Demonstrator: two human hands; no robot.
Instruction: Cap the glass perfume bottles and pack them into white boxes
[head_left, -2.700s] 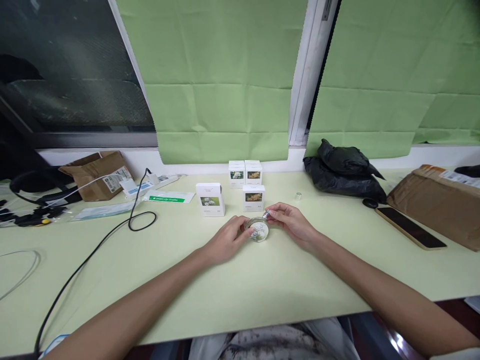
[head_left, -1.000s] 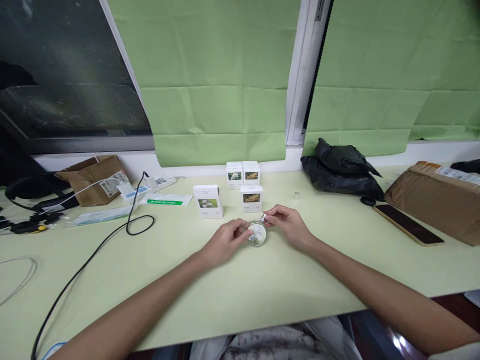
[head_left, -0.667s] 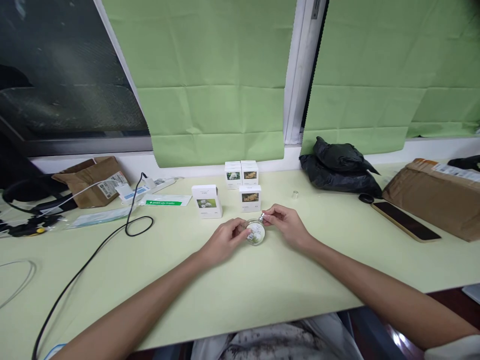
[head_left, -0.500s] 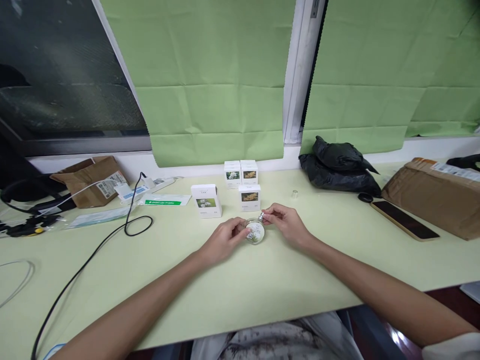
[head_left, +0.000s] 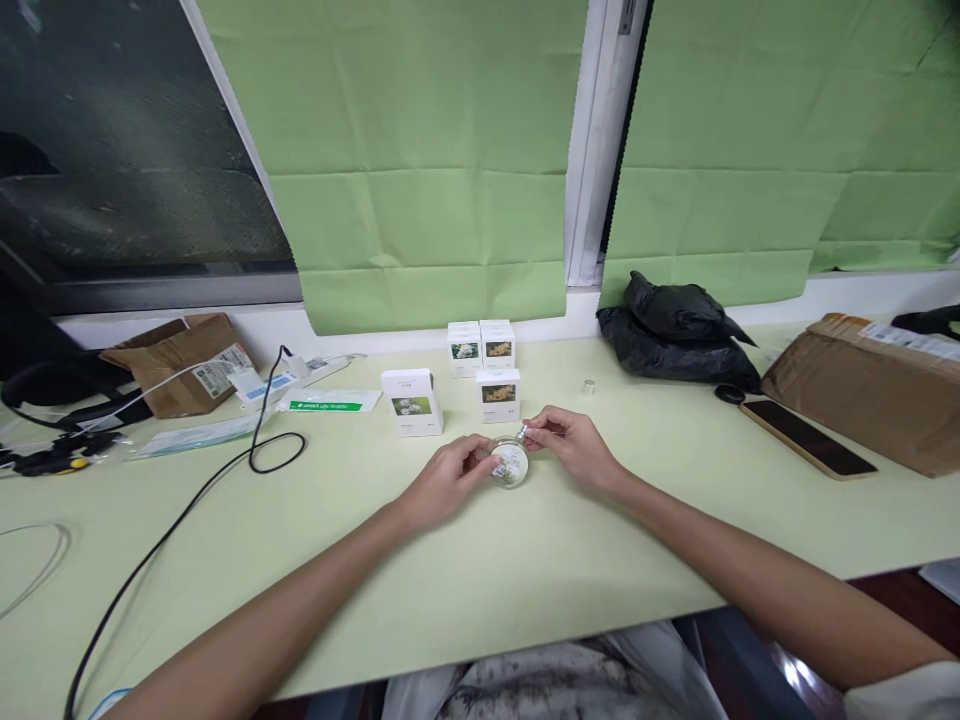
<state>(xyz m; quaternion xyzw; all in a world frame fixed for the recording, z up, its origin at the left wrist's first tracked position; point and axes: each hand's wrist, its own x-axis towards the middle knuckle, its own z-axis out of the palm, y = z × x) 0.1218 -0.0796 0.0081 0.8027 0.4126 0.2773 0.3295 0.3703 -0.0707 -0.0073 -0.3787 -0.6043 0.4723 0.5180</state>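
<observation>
Slip: the bottle [head_left: 509, 466] could turn or slide if the left hand [head_left: 448, 482] eases its nine o'clock edge hold on smooth glass.
Knock: a jerk towards twelve o'clock could hit the near box [head_left: 498, 397].
Neck [head_left: 522, 433]: points to one o'clock.
Long axis: seven to one o'clock, broad face up.
Left grip: clamped on bottle.
Right hand [head_left: 571, 448]: grip pinched on neck.
Bottle: between hands; cannot tell whether touching table [head_left: 585, 570].
</observation>
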